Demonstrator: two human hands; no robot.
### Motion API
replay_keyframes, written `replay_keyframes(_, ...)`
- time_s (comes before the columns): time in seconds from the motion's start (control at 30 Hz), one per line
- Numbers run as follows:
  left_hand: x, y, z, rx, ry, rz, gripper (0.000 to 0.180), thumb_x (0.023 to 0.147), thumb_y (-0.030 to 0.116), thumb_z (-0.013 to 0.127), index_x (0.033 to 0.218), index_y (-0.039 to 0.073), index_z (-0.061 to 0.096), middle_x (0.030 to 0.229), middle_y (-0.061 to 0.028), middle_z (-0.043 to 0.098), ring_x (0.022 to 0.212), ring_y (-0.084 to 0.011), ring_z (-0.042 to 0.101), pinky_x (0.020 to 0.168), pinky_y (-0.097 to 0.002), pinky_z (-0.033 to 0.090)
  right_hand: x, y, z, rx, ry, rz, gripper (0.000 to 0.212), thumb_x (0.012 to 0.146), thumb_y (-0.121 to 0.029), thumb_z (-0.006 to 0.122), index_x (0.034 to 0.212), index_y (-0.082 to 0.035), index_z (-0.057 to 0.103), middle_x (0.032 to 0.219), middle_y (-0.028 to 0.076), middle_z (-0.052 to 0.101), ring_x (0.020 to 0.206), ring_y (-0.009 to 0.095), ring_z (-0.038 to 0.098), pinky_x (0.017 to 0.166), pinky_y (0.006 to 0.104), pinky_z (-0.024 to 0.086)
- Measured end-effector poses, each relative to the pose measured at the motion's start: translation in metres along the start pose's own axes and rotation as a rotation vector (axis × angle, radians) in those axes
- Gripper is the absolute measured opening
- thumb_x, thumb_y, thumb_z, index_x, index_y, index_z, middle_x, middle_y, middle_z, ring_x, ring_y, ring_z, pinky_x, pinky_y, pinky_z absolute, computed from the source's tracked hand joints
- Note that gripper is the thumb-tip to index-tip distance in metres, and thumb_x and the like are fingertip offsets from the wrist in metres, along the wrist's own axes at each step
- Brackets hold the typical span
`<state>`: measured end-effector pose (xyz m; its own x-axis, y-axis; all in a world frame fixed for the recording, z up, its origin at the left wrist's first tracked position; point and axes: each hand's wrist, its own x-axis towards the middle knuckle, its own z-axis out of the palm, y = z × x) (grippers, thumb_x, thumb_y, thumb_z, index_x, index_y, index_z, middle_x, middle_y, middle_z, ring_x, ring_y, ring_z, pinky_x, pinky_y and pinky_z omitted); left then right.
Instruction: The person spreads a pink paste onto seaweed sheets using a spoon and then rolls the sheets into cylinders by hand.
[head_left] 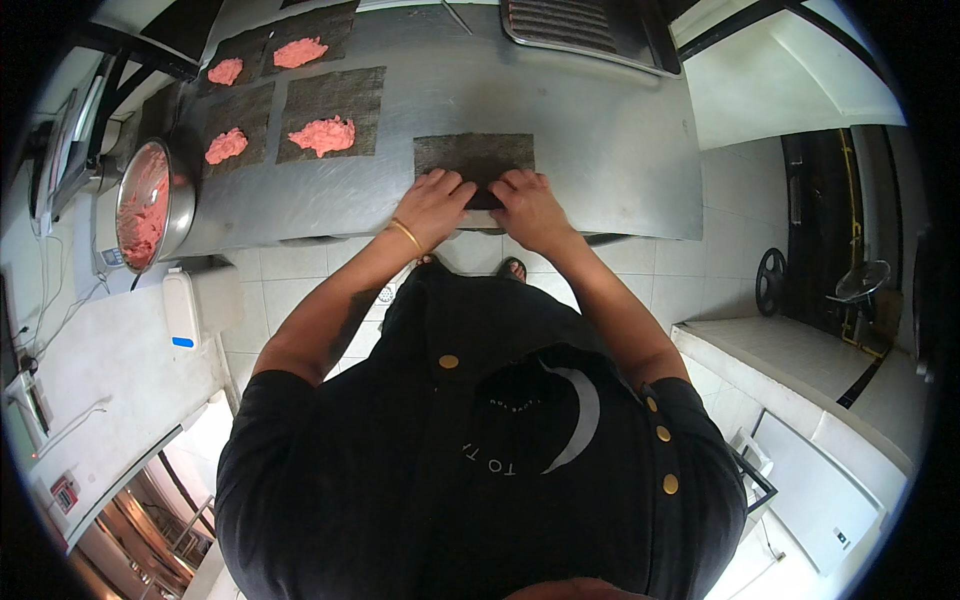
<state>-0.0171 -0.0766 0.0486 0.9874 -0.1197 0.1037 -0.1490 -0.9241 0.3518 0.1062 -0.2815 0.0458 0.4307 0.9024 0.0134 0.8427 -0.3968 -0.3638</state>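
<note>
A dark seaweed sheet (475, 152) lies at the near edge of the steel table. My left hand (438, 208) and my right hand (530, 208) both have curled fingers on its near part, one at each side with a small gap between them. The fingers and thumbs pinch the near edge, and anything under them is hidden. To the left, several more seaweed sheets (365, 118) lie flat. On each sits a lump of pink minced paste (325, 135).
At the table's left end stands a tilted steel bowl (182, 205) holding more pink paste. A ridged metal tray (600, 58) rests at the far right of the steel table (640, 150). A thin metal rod (456, 17) lies at the far side.
</note>
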Motion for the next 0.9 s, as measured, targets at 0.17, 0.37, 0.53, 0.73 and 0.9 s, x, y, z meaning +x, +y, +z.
replay_keyframes(0.17, -0.031, -0.028, -0.005, -0.034, 0.095, 0.023, 0.043, 0.085, 0.018, 0.081, 0.124, 0.006, 0.07, 0.115, -0.0109, 0.065, 0.111, -0.0343, 0.061, 0.099, -0.0436, 0.052, -0.021, 0.011, -0.01, 0.008, 0.024, 0.069, 0.04, 0.088, -0.021, 0.077, 0.126, -0.009, 0.07, 0.128, 0.013, 0.066, 0.126, 0.035, 0.058, 0.11, 0.0499, 0.042)
replay_keyframes(0.37, -0.039, -0.03, -0.014, -0.041, 0.163, 0.035, 0.044, 0.085, 0.02, 0.081, 0.125, 0.006, 0.071, 0.116, -0.0126, 0.066, 0.109, -0.0346, 0.062, 0.099, -0.0444, 0.052, -0.039, 0.016, -0.018, -0.012, 0.205, 0.042, 0.046, 0.084, -0.014, 0.081, 0.128, -0.007, 0.069, 0.128, 0.014, 0.066, 0.121, 0.035, 0.061, 0.106, 0.0489, 0.045)
replay_keyframes(0.53, -0.018, -0.003, 0.013, 0.004, 0.179, 0.104, 0.044, 0.086, 0.024, 0.08, 0.127, 0.009, 0.07, 0.118, -0.0099, 0.065, 0.11, -0.0325, 0.062, 0.099, -0.0452, 0.051, -0.037, 0.003, -0.003, -0.015, 0.238, -0.048, 0.043, 0.088, -0.018, 0.077, 0.13, -0.009, 0.069, 0.125, 0.011, 0.065, 0.12, 0.033, 0.059, 0.106, 0.0481, 0.045)
replay_keyframes(0.73, 0.001, 0.012, 0.019, -0.016, 0.153, 0.079, 0.033, 0.09, 0.02, 0.073, 0.12, 0.006, 0.07, 0.112, -0.0097, 0.064, 0.11, -0.0316, 0.061, 0.095, -0.0465, 0.05, -0.02, -0.006, 0.011, -0.033, 0.252, -0.107, 0.037, 0.088, -0.018, 0.076, 0.123, -0.008, 0.07, 0.121, 0.01, 0.066, 0.116, 0.032, 0.059, 0.102, 0.0474, 0.046)
replay_keyframes(0.9, 0.014, 0.003, 0.016, -0.053, 0.038, 0.023, 0.03, 0.093, 0.019, 0.069, 0.119, 0.003, 0.071, 0.113, -0.0128, 0.064, 0.11, -0.0345, 0.06, 0.098, -0.0478, 0.05, -0.006, 0.001, 0.01, -0.06, 0.178, -0.098, 0.032, 0.09, -0.02, 0.073, 0.12, -0.007, 0.071, 0.12, 0.011, 0.067, 0.115, 0.032, 0.06, 0.099, 0.0474, 0.047)
